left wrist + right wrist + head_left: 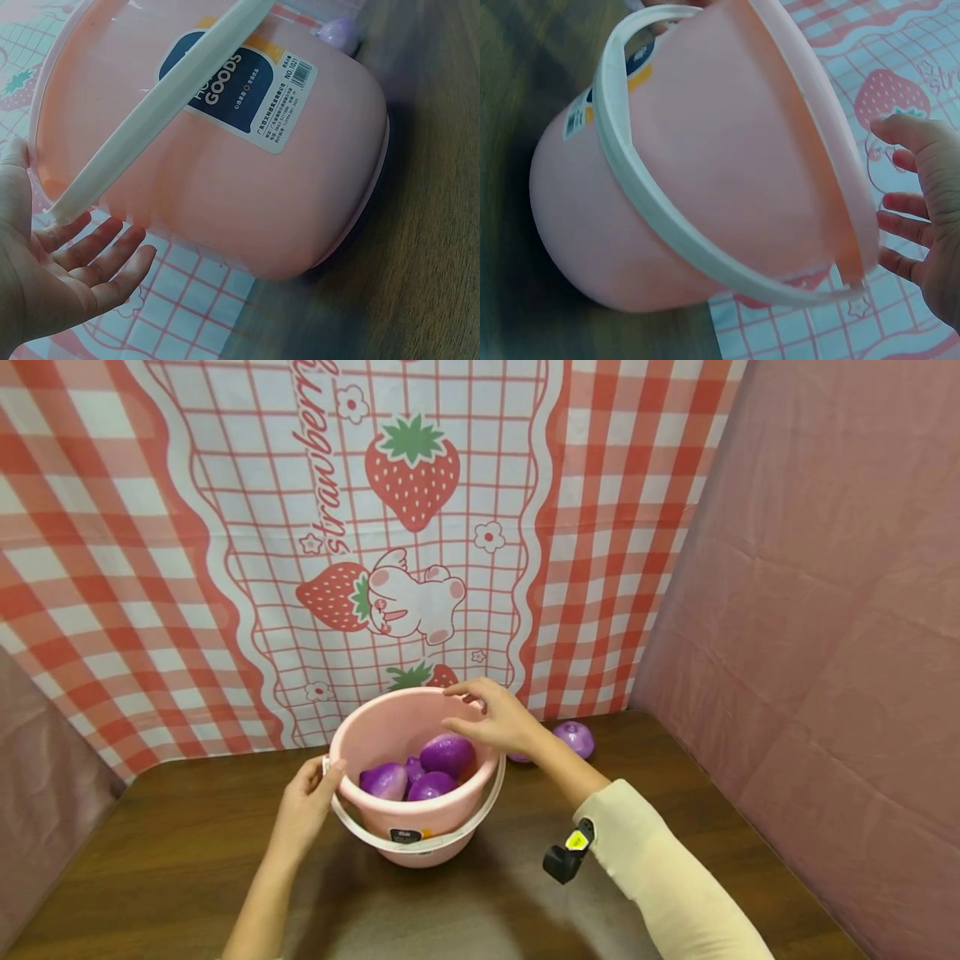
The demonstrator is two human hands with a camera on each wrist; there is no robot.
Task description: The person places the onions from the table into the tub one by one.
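A pink bucket with a white handle stands on the wooden table, its handle lowered toward the front. Several glossy purple onions lie inside it. At the bucket's left side, my left hand holds the rim beside the handle joint, thumb on the rim and fingers against the outside. My right hand hovers at the right rim with fingers spread and nothing held. The right wrist view shows its fingertips close to the rim.
Behind the right wrist, another purple onion sits on the table, with one more partly hidden between it and the bucket. A red-and-white strawberry cloth hangs behind, and a pink cloth borders the right side.
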